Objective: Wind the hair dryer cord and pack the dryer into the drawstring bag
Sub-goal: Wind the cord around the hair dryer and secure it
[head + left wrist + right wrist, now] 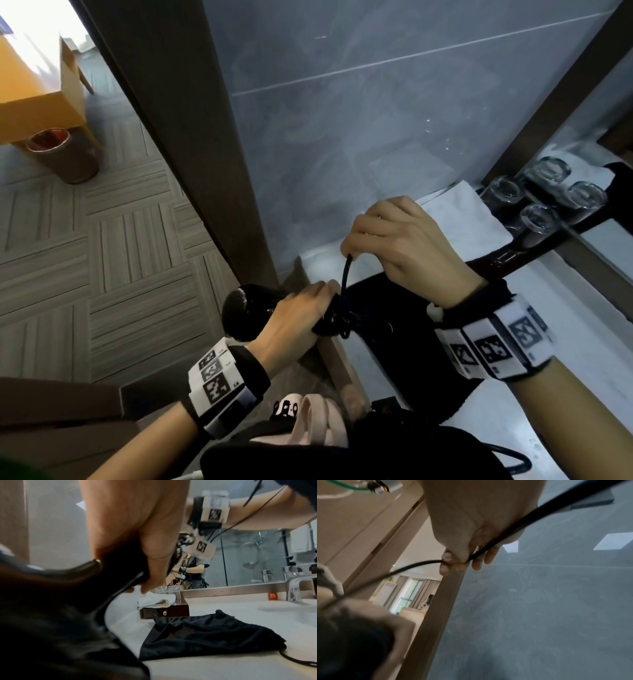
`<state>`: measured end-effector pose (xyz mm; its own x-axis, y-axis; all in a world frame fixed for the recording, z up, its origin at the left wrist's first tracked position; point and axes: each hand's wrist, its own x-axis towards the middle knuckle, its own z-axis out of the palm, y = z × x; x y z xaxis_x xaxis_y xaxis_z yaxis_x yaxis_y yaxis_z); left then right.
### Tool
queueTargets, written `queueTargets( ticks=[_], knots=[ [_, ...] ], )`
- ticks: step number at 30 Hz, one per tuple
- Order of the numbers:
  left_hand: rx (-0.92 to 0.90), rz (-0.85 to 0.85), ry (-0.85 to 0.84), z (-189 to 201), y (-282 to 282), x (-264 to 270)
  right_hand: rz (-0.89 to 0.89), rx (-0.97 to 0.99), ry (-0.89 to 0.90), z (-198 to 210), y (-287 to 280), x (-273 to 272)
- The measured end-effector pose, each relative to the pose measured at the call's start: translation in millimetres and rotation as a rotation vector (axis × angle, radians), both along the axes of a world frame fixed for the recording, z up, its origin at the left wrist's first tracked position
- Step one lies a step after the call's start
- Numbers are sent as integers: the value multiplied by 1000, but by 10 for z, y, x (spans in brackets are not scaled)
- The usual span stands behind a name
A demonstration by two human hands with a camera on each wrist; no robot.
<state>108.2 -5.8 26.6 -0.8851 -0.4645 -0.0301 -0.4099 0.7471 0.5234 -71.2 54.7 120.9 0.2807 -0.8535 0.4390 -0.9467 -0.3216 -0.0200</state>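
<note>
My left hand grips the black hair dryer around its body, at the left edge of the white counter. Turns of black cord are bunched by the left fingers. My right hand pinches the cord above the dryer and holds it taut; in the right wrist view it runs between thumb and fingers. The black drawstring bag lies flat and crumpled on the counter, under and behind both hands, its drawstring trailing to the right.
A dark wooden box with a white cloth and several drinking glasses stand at the back of the counter by the mirror. A tap and basin lie further right. A brown door frame rises on the left.
</note>
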Motion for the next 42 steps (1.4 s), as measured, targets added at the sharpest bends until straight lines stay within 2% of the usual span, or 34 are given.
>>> queueTargets(
  ticks=[4, 8, 10, 12, 13, 15, 19, 22, 25, 29, 31, 33, 36, 39, 42],
  knots=[
    [119, -104, 102, 158, 36, 16, -106, 60, -18, -301, -100, -75],
    [241, 54, 270, 249, 44, 28, -117, 277, -225, -647, -67, -94],
    [254, 90, 366, 278, 15, 29, -74, 422, -527, -763, -25, -16],
    [240, 39, 434, 307, -17, 21, 35, 550, -950, -801, 11, 96],
    [233, 15, 460, 320, -28, 18, 72, 584, -1087, -808, 15, 134],
    [239, 30, 521, 324, -52, 26, 21, 588, -1161, -830, -4, 159],
    [300, 212, 643, 304, -106, 45, -155, 560, -1018, -915, 19, 134],
    [367, 340, 712, 310, -175, 42, -222, 432, -902, -980, 85, 37],
    [385, 388, 746, 316, -238, 20, -347, 344, -861, -968, 189, -98],
    [391, 455, 772, 290, -299, 3, -357, 303, -709, -803, 379, -97],
    [405, 499, 763, 272, -307, -13, -331, 175, -567, -609, 458, -6],
    [402, 494, 748, 275, -277, -44, -205, 62, -425, -395, 486, 108],
    [371, 479, 712, 216, -204, -147, -34, 52, -199, -186, 457, 298],
    [303, 359, 700, 127, -128, -236, 21, 13, -62, -8, 399, 378],
    [353, 201, 586, 57, -33, -261, 46, -51, 35, 150, 293, 340]
  ],
)
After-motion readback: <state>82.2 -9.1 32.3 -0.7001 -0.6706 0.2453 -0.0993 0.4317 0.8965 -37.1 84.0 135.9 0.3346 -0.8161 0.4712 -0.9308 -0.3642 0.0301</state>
